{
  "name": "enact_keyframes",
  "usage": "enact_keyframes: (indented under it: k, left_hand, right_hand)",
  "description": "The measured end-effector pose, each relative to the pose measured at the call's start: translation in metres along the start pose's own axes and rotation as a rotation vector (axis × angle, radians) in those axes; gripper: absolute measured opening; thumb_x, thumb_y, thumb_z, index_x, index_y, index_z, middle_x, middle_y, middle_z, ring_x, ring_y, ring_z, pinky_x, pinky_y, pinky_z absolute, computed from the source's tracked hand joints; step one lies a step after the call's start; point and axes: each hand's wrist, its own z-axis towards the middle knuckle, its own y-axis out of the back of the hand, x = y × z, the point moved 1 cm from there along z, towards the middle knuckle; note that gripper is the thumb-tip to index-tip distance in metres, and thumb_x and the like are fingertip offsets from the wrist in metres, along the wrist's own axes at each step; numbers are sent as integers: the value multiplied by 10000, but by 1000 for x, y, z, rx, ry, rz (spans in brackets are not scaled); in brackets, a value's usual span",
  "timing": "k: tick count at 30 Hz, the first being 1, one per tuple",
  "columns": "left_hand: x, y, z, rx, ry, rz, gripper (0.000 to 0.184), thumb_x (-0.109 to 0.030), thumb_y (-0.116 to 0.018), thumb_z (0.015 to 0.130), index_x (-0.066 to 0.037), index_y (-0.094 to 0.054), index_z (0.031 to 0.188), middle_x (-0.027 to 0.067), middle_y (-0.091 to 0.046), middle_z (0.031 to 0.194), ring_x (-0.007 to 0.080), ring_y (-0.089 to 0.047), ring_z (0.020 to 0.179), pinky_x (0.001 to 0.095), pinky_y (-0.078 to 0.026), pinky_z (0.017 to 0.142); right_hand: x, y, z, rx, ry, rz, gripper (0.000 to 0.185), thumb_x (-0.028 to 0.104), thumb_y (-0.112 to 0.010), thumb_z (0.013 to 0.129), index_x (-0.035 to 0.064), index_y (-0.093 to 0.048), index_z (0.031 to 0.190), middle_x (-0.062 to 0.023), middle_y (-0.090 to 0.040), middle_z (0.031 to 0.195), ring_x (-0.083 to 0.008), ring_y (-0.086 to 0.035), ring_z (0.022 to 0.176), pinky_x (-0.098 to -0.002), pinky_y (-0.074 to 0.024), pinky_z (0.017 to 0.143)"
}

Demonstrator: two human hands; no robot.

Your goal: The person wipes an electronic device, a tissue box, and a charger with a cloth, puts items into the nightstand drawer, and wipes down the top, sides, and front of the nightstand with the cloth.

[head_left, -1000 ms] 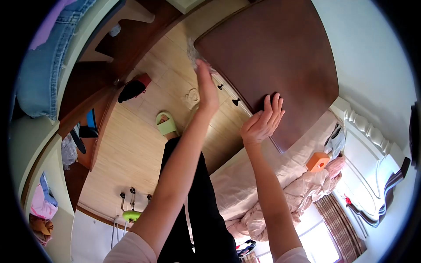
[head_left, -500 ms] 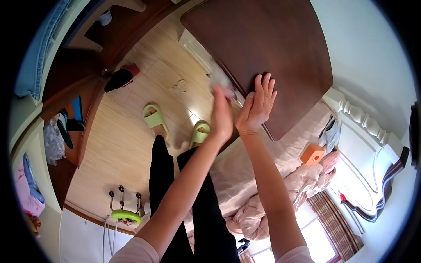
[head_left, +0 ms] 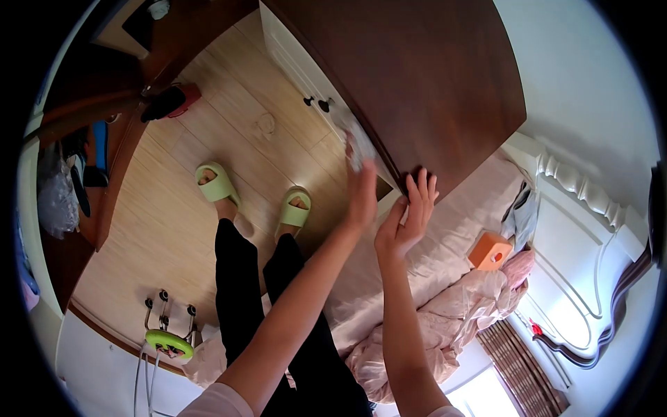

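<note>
A cabinet with a dark brown top (head_left: 424,76) and a white front (head_left: 286,52) stands before me. My left hand (head_left: 361,191) reaches down beside the cabinet's front, its fingers closed on a pale, crumpled cloth (head_left: 357,144) that motion blurs. The cloth lies against or very near the white front, below the dark knobs (head_left: 323,105); contact cannot be made out. At the near corner of the brown top, my right hand (head_left: 411,212) rests with fingers stretched over the edge and holds nothing.
Right of the cabinet is a bed (head_left: 445,229) with a pink quilt (head_left: 431,326) and an orange box (head_left: 490,251). Green slippers (head_left: 295,208) are on my feet. A wheeled stool with a green seat (head_left: 169,344) and an open wardrobe with shoes (head_left: 97,156) are at left.
The view has shifted, showing more of the cabinet's front and its knobs. My right hand has slid from the brown top's surface to its near corner. My left hand keeps the cloth by the front.
</note>
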Motion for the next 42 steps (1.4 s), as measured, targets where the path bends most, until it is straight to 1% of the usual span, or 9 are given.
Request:
enact_keyframes:
  k: [4, 8, 15, 18, 22, 28, 32, 41, 42]
  left_hand:
    - [-11, -38, -56, 147, -90, -215, 658, -477, -321, 1089, 24, -327, 1517, 174, -401, 1518, 233, -330, 1429, 365, -291, 1156]
    - [-85, -43, -37, -125, -175, -363, 745, -473, -351, 1078, 37, -117, 1567, 153, -155, 1639, 241, -204, 1498, 371, -175, 1216]
    - [-67, -23, 26, -195, -254, -366, 635, -497, -299, 1092, 30, -440, 1417, 79, -476, 1434, 171, -402, 1333, 312, -266, 1147]
    - [-7, -42, -13, -149, -77, -306, 654, -495, -340, 1083, 41, -396, 1453, 100, -441, 1468, 183, -392, 1346, 336, -261, 1159]
    - [31, -74, -71, 35, -65, -312, 861, -507, -415, 1048, 9, 13, 1588, 177, -89, 1657, 265, -108, 1532, 373, -121, 1225]
    - [44, -63, -76, 166, -8, -136, 729, -499, -312, 1083, 55, -200, 1543, 155, -230, 1607, 171, -205, 1478, 342, -177, 1212]
    - [-8, -85, -51, -256, -88, -376, 702, -510, -283, 1087, 78, -333, 1467, 136, -350, 1538, 161, -246, 1448, 338, -198, 1192]
    - [16, -79, -91, 75, -68, -343, 780, -481, -354, 1073, -17, -10, 1597, 136, -92, 1667, 253, -139, 1519, 351, -130, 1215]
    - [38, -74, -82, 38, -14, -337, 724, -488, -343, 1077, -10, -112, 1570, 116, -201, 1603, 230, -216, 1465, 344, -171, 1192]
  right_hand:
    - [-17, 16, -24, 52, 19, 16, 378, -51, -485, 919, -20, -645, 1261, -211, -548, 1436, -428, -425, 1406, -570, -247, 1178]
    - [-24, 20, -24, 76, 48, 45, 364, -59, -481, 947, -22, -634, 1275, -208, -541, 1443, -401, -422, 1415, -541, -269, 1179]
    - [-39, 23, -37, -42, 16, 121, 353, -97, -474, 932, -25, -658, 1225, -223, -568, 1404, -387, -499, 1346, -490, -354, 1139]
    - [-47, 25, -51, -205, -222, 252, 298, -82, -472, 957, -41, -657, 1186, -212, -597, 1361, -322, -568, 1256, -418, -431, 1082]
    - [-70, 28, -69, -319, -483, 448, 233, -32, -468, 998, -58, -654, 1136, -188, -626, 1310, -235, -614, 1152, -358, -505, 997]
    - [-89, 30, -90, -256, -731, 635, 231, 38, -478, 1027, -42, -646, 1163, -161, -643, 1271, -223, -643, 1115, -382, -545, 958]
    - [-86, 29, -93, -249, -813, 663, 229, 42, -486, 1025, -36, -647, 1168, -145, -655, 1243, -223, -648, 1109, -382, -549, 954]
    - [-96, 29, -98, -261, -899, 733, 252, 42, -454, 1024, -41, -634, 1178, -133, -665, 1214, -225, -661, 1080, -359, -565, 913]
    - [-93, 30, -97, -256, -903, 730, 248, 42, -459, 1024, -41, -636, 1176, -132, -667, 1210, -223, -663, 1075, -356, -566, 909]
